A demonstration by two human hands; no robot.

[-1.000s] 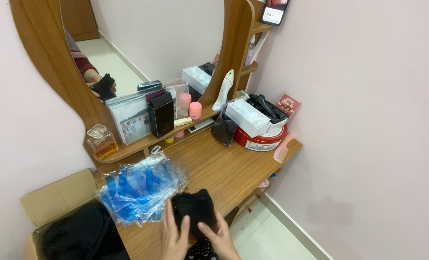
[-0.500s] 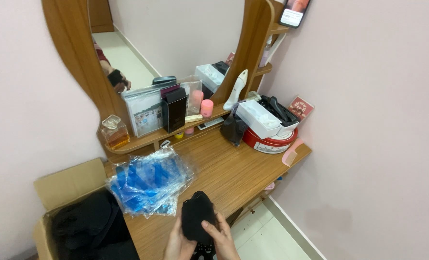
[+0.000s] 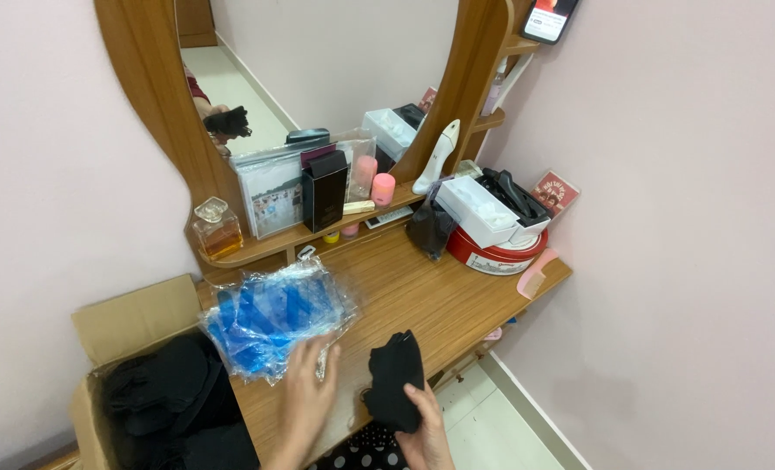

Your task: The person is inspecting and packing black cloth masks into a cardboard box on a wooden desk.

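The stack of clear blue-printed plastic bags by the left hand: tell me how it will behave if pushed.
The stack of plastic bags looks thin and glossy, so it is probably light and floppy. Its layers fan out unevenly, so they would likely slide apart under the left hand rather than move together.

Cloth bundle (image 3: pixel 394 381) was black. Plastic bags (image 3: pixel 274 315) were clear with blue. Round tin (image 3: pixel 490 255) was red; comb (image 3: pixel 537 275) pink; desk (image 3: pixel 422 292) brown woodgrain.

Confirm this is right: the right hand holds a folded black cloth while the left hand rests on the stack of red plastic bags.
Not quite: in the head view the plastic bags are blue, not red. The right hand does hold the folded black cloth, and the left hand rests on the bags.
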